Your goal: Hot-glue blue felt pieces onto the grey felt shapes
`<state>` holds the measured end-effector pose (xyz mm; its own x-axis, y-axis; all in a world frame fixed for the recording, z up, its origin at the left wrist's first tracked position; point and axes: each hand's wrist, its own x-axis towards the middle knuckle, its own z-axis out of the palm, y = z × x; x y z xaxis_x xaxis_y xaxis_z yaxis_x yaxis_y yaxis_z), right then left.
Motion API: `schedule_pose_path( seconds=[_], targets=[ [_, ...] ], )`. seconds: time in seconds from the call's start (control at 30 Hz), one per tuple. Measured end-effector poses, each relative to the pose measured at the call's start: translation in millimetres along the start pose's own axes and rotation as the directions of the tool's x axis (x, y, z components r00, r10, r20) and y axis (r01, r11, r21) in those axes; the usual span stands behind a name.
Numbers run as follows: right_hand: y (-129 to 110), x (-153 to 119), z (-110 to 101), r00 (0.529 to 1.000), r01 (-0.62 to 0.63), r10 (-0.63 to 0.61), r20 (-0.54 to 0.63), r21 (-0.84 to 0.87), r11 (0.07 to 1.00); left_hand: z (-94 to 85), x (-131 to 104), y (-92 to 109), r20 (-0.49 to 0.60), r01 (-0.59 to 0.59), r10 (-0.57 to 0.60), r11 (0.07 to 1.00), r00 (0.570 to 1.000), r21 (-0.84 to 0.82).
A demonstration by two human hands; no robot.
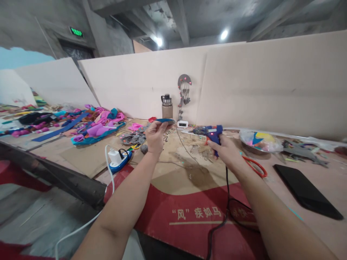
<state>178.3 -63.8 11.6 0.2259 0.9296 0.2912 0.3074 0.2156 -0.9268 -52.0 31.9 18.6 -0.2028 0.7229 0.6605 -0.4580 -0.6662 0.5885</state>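
Observation:
My left hand (pixel 155 136) pinches a thin, flat blue-and-grey piece (pixel 165 120), seen nearly edge-on, above the cardboard. A thin grey cord (pixel 187 148) trails down from near this piece onto the cardboard (pixel 170 182). To the right, my right hand (pixel 224 145) is wrapped round the handle of a blue glue gun (pixel 215 133). The glue gun's nozzle points left, towards the held piece but apart from it. Its black cable (pixel 227 187) hangs down over the red part of the cardboard. A grey ball of yarn (pixel 144 148) lies beside my left wrist.
Behind stand a bottle (pixel 167 110), a small digital clock (pixel 182 124) and a grey crescent ornament (pixel 184 80) on the board wall. A phone (pixel 306 189), red handles (pixel 256 167) and a bowl (pixel 253 147) lie right. Left are a power strip (pixel 119 164) and felt scraps (pixel 101 130).

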Motion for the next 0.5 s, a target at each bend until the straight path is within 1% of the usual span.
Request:
schedule_pose_path(
  seconds=[0.03, 0.07, 0.13, 0.2, 0.3, 0.33, 0.4, 0.43, 0.5],
  targets=[
    [11, 4, 1, 0.998, -0.061, 0.061, 0.008, -0.01, 0.998, -0.4, 0, -2, -0.011, 0.035, -0.035, 0.999, 0.999, -0.009],
    [22, 8, 1, 0.996, -0.092, 0.092, 0.017, -0.019, 0.996, -0.5, 0, -3, -0.013, 0.07, -0.07, 0.998, 0.997, -0.011],
    [42, 14, 2, 0.996, -0.073, 0.073, 0.043, -0.003, 0.997, 0.9, -2, -3, -0.001, 0.135, -0.135, 0.991, 0.991, 0.005],
    [58, 17, 2, 0.992, -0.114, 0.115, 0.048, -0.024, 0.993, 4.1, -5, -2, 0.021, 0.194, -0.195, 0.981, 0.981, 0.029],
    [72, 20, 1, 0.99, -0.118, 0.122, 0.065, -0.067, 0.991, 10.9, -11, -1, 0.061, 0.283, -0.285, 0.958, 0.956, 0.038],
    [74, 21, 1, 0.99, -0.117, 0.124, 0.067, -0.11, 0.987, 13.3, -13, 0, 0.071, 0.315, -0.316, 0.949, 0.946, 0.034],
    [77, 23, 0, 0.988, -0.136, 0.152, 0.04, -0.262, 0.955, 18.0, -16, 1, 0.092, 0.387, -0.386, 0.922, 0.918, 0.013],
    [77, 24, 0, 0.987, -0.143, 0.158, 0.013, -0.358, 0.923, 20.2, -18, 1, 0.102, 0.424, -0.421, 0.906, 0.901, -0.004],
    [78, 24, -2, 0.993, -0.117, 0.114, -0.038, -0.541, 0.833, 23.8, -22, 1, 0.132, 0.495, -0.487, 0.868, 0.864, -0.039]
  ],
)
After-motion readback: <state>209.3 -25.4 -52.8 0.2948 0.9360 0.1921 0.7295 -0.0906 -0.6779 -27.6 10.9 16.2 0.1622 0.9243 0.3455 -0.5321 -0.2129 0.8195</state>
